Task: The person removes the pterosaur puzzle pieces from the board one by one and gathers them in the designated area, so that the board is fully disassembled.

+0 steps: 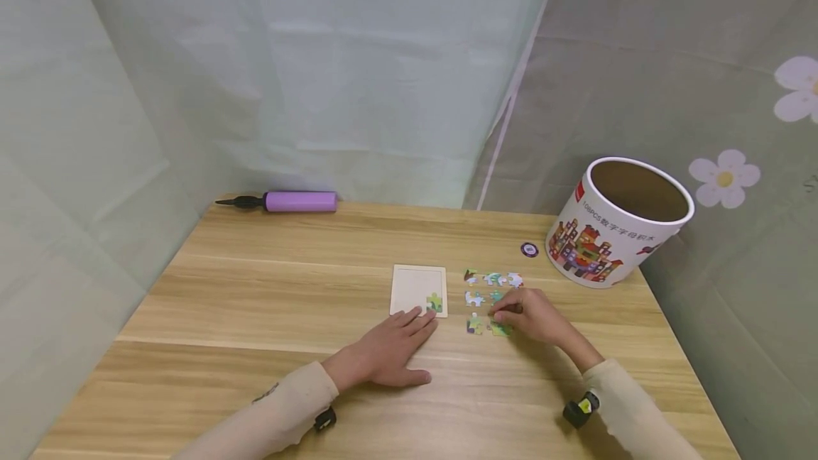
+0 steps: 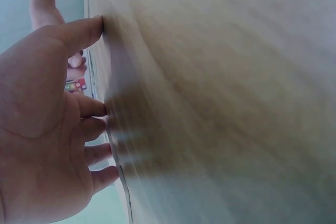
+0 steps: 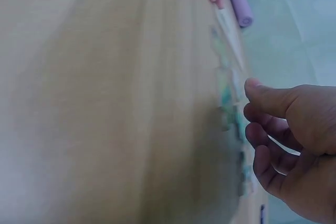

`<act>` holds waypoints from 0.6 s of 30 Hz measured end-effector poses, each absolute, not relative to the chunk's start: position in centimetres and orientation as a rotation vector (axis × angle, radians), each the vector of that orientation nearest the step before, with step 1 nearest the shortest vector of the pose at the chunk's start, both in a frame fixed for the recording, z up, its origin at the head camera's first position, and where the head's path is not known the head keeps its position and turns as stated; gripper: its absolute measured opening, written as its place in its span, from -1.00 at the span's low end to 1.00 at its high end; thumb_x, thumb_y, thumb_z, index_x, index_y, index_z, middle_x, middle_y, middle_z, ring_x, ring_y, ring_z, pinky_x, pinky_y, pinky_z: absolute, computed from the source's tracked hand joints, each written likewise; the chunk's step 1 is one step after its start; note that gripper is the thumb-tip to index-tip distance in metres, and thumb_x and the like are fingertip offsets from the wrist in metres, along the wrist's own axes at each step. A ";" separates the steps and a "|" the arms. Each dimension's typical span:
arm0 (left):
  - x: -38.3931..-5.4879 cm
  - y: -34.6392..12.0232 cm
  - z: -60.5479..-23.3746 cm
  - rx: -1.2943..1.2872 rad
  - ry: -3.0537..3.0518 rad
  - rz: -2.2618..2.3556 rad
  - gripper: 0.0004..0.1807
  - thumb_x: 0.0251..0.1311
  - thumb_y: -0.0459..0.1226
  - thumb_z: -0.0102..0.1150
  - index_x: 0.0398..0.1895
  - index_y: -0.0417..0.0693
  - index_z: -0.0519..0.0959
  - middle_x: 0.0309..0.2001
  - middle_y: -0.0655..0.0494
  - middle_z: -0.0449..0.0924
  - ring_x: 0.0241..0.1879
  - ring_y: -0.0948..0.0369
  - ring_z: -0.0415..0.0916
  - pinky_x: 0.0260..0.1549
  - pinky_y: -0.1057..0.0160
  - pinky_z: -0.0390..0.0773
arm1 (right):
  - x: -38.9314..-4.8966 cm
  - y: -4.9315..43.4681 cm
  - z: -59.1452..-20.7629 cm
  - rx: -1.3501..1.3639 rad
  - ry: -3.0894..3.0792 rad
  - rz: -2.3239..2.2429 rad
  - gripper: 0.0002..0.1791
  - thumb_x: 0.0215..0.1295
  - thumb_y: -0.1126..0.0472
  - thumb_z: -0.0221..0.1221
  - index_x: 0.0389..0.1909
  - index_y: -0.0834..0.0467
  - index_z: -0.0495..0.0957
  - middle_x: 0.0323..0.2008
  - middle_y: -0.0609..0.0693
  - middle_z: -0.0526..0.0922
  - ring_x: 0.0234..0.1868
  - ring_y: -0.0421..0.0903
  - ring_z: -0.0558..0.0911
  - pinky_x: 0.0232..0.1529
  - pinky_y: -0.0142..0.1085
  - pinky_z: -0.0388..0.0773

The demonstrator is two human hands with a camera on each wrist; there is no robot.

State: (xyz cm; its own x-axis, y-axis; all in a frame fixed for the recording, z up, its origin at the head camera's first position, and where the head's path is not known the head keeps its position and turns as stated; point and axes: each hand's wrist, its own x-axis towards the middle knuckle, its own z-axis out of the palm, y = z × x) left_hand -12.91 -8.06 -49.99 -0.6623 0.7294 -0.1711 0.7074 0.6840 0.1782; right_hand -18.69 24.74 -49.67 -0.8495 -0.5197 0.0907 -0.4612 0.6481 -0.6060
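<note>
A small wooden puzzle tray [image 1: 409, 288] lies flat on the table, with a green puzzle piece [image 1: 434, 302] in its near right corner. My left hand [image 1: 399, 348] is spread palm down, its fingertips resting at the tray's near edge; the left wrist view shows the left hand [image 2: 47, 129] from the palm side. Right of the tray, jigsaw pieces lie in loose rows, including a white and blue piece [image 1: 473, 298] and a green and purple piece [image 1: 474, 324]. My right hand [image 1: 532, 314] hovers over a green piece [image 1: 501, 330], fingers bent, with a gap between thumb and forefinger.
A large white printed bucket [image 1: 578, 247] stands at the back right, with a dark round chip [image 1: 529, 250] beside it. At the back left lies a purple hand pump [image 1: 300, 201]. Grey and pale green curtains [image 1: 396, 77] hang behind the table [image 1: 255, 304].
</note>
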 end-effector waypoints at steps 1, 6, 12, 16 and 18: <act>-12.9 -8.1 -49.9 1.154 2.668 0.143 -0.02 0.36 0.30 -0.02 0.63 -0.12 0.08 0.64 0.01 0.00 0.61 -0.01 -0.05 0.53 0.01 0.09 | -18.8 24.6 -49.4 -0.829 2.776 -0.987 -0.92 0.30 0.20 0.37 -0.22 0.04 0.80 -0.33 -0.23 0.74 -0.30 -0.30 0.63 -0.26 -0.37 0.61; -12.9 -8.1 -49.8 1.159 2.669 0.148 -0.02 0.37 0.29 -0.02 0.63 -0.13 0.08 0.63 0.00 0.01 0.61 -0.01 -0.04 0.53 0.00 0.10 | -19.8 23.0 -48.0 -0.837 2.801 -0.993 -0.88 0.31 0.19 0.38 -0.18 0.09 0.79 -0.32 -0.18 0.73 -0.30 -0.28 0.62 -0.32 -0.35 0.58; -12.8 -8.2 -50.1 1.198 2.673 0.155 -0.05 0.40 0.28 -0.06 0.63 -0.12 0.07 0.64 0.00 0.00 0.60 -0.05 -0.05 0.53 -0.03 0.10 | -20.6 20.4 -47.6 -0.866 2.760 -1.011 -0.83 0.34 0.20 0.35 -0.11 0.14 0.77 -0.27 -0.14 0.74 -0.27 -0.24 0.65 -0.29 -0.35 0.61; -12.7 -8.3 -50.2 1.215 2.671 0.152 -0.07 0.42 0.28 -0.08 0.63 -0.09 0.08 0.64 0.00 0.00 0.60 -0.06 -0.06 0.52 -0.05 0.11 | -21.3 18.6 -48.1 -0.926 2.736 -1.005 -0.82 0.35 0.19 0.34 -0.10 0.15 0.77 -0.27 -0.14 0.74 -0.26 -0.25 0.65 -0.25 -0.33 0.62; -12.7 -8.3 -50.2 1.217 2.665 0.148 -0.09 0.42 0.28 -0.08 0.64 -0.06 0.08 0.64 0.01 0.00 0.61 -0.06 -0.07 0.52 -0.06 0.11 | -21.6 17.8 -48.4 -0.937 2.722 -1.000 -0.82 0.35 0.19 0.35 -0.10 0.14 0.77 -0.27 -0.15 0.74 -0.26 -0.26 0.65 -0.22 -0.32 0.63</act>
